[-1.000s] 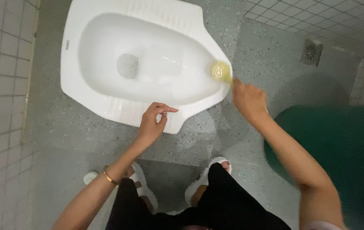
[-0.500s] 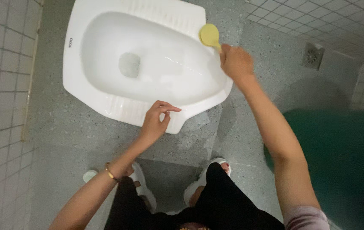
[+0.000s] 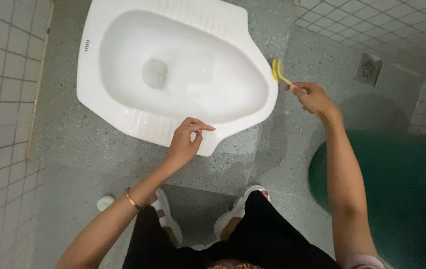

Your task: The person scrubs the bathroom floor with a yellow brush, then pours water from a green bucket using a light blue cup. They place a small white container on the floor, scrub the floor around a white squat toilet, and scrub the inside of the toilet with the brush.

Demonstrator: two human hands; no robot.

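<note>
Nearest, the person's white sandals [image 3: 165, 221] stand on the speckled grey floor [image 3: 73, 154], with a dark green tub [image 3: 397, 184] at the near right. The left hand [image 3: 185, 142] hovers empty over the near rim of the white squat toilet [image 3: 123, 112], fingers loosely curled and thumb meeting forefinger. Farther right, the right hand [image 3: 312, 97] is closed around the handle of a yellow brush [image 3: 278, 72]. Half a second ago the brush head lay flat on the far right rim; now it has dropped to the pan's right outer edge, turned on its side, so the scrubbing looks to be working around the outside. A floor drain [image 3: 369, 68] sits far right.
</note>
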